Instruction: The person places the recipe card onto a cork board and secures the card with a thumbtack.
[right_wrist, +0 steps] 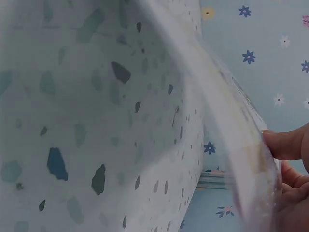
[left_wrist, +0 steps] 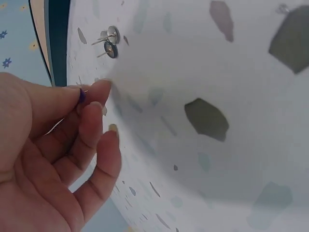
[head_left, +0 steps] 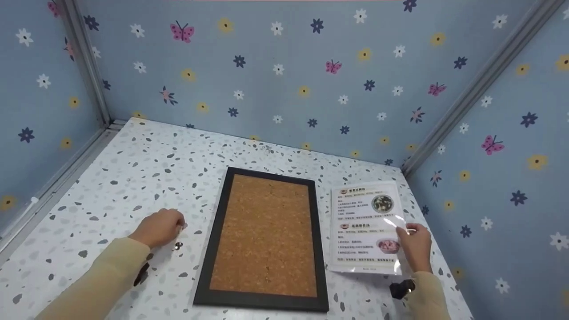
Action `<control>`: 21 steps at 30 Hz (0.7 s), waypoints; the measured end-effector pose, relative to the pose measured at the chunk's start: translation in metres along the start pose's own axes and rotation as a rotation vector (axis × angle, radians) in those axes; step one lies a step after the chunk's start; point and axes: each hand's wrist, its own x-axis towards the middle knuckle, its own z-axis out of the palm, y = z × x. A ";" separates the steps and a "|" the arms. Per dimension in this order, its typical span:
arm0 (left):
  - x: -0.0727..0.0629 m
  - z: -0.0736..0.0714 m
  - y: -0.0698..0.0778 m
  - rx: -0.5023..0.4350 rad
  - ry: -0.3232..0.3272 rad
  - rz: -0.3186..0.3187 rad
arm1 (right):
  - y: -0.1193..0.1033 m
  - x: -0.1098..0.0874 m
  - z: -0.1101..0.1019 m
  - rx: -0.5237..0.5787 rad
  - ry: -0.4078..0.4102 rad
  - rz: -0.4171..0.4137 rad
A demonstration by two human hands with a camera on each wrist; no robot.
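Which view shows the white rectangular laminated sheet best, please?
The head view: the white rectangular laminated sheet shows its printed face almost whole. The right wrist shows it blurred, steeply angled; the left wrist shows none.

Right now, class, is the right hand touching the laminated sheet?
Touching. The right wrist view shows the right hand pinching the laminated sheet by its edge.

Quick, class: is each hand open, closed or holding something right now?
Left hand: closed, pinching a small dark object, mostly hidden.
Right hand: pinching the plastic-covered recipe sheet at its edge.
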 end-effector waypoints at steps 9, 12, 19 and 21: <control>0.001 0.001 -0.009 -0.056 0.043 -0.073 | -0.019 -0.004 -0.007 0.142 0.023 0.000; 0.000 0.003 -0.011 -0.059 0.042 -0.068 | -0.024 -0.007 -0.009 0.235 0.026 0.018; -0.008 0.005 -0.015 -0.054 0.055 -0.049 | -0.034 -0.011 -0.001 0.520 -0.082 0.115; -0.009 0.006 -0.018 -0.059 0.061 -0.054 | -0.037 -0.011 0.004 0.562 -0.122 0.135</control>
